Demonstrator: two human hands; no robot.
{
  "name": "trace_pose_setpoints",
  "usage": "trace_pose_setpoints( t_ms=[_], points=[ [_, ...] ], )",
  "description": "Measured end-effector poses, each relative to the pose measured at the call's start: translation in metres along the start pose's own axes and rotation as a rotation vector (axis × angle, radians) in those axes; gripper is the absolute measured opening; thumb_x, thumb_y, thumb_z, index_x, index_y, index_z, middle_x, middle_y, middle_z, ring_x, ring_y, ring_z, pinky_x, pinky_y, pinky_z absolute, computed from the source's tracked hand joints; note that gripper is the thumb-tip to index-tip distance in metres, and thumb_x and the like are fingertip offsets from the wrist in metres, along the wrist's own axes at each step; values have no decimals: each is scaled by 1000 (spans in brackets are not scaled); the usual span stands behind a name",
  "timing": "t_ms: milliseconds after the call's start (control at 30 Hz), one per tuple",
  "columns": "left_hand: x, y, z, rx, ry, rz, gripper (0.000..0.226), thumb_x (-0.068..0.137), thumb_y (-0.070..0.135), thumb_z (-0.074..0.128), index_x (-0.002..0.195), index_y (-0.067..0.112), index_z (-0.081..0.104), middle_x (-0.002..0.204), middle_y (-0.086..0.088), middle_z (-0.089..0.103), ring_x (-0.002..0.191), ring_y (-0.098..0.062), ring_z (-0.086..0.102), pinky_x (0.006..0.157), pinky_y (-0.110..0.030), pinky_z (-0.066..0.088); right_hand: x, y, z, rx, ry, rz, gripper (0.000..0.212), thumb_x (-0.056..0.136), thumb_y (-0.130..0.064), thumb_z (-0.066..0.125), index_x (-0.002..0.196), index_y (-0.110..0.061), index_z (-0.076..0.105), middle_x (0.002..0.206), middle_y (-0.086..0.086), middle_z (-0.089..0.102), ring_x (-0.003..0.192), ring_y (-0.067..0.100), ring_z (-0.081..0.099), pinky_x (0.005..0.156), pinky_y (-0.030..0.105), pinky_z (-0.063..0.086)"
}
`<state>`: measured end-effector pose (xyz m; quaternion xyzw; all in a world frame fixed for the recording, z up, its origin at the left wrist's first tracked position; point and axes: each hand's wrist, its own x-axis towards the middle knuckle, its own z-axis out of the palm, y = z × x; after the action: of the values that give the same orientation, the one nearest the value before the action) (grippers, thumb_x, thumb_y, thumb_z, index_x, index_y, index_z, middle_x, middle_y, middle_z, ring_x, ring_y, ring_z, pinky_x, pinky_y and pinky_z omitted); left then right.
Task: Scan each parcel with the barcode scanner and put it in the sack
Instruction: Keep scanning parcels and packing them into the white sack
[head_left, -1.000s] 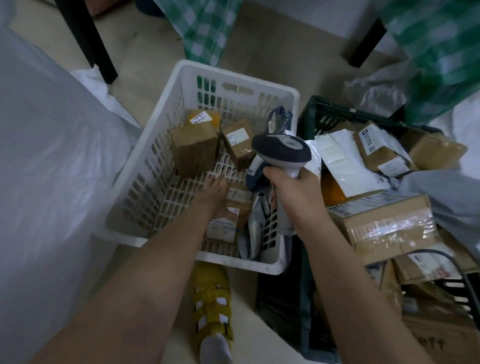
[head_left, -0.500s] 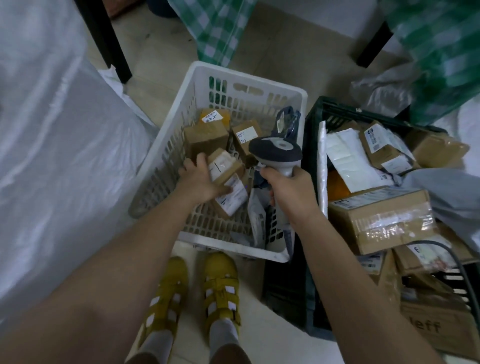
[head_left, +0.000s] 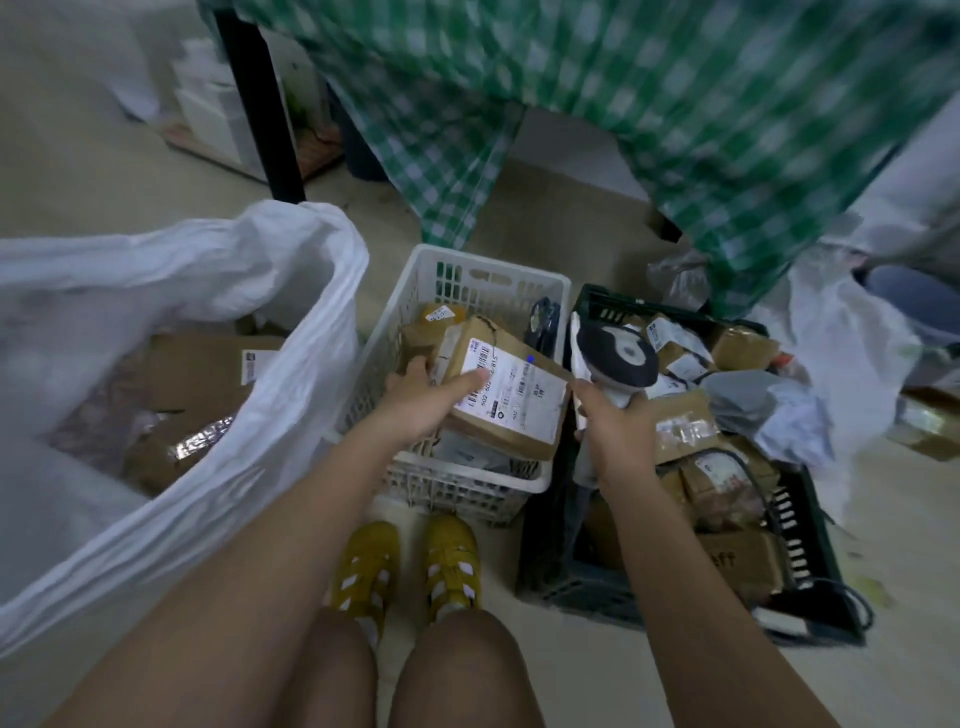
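Note:
My left hand (head_left: 421, 397) grips a brown cardboard parcel (head_left: 511, 400) by its left edge, thumb lying on its white barcode label, and holds it label-up above the white basket (head_left: 467, 273). My right hand (head_left: 618, 421) grips the handle of the grey barcode scanner (head_left: 615, 356), whose head sits just right of the parcel. A small blue light spot shows on the parcel's label. The big white sack (head_left: 291, 332) gapes open at the left, brown parcels lying inside it.
A dark crate (head_left: 810, 551) at the right holds several taped parcels and grey mailers, with the scanner cable across it. More small parcels stay in the white basket. A green checked cloth hangs behind, beside a black table leg. My yellow shoes stand below the basket.
My left hand picked a parcel out of the white basket and raised it label-up beside the scanner. The view swung up and left, bringing the open sack into sight.

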<state>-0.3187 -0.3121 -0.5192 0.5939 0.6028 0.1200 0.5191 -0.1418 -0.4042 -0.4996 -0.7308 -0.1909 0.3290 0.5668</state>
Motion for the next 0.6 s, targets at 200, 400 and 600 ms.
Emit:
trace_pose_setpoints(
  t_ms=[200,400,600],
  points=[
    [-63,-20,-11,-312,-68,23,100,60,79,63,142,38,25,132,4,58,107,-21,63,92,-46,53,-49,6,-33,26,-108,-15,34,83,-24,74,111,-17,55,99,-4,64,82,5,59,55,21,49],
    [-101,-44,-16,-454,-193,-30,93,69,45,79,143,41,23,116,6,66,94,-18,68,62,-32,57,-75,5,-23,141,-150,-22,55,75,-25,81,123,-10,58,117,0,66,107,18,63,94,45,53],
    [-99,-63,-23,-536,-97,-16,101,53,63,84,134,27,36,116,-1,69,104,-20,68,92,-48,53,-67,6,-6,159,-191,-78,29,78,-15,78,103,-14,63,101,-3,69,100,16,65,90,39,54]
  ],
)
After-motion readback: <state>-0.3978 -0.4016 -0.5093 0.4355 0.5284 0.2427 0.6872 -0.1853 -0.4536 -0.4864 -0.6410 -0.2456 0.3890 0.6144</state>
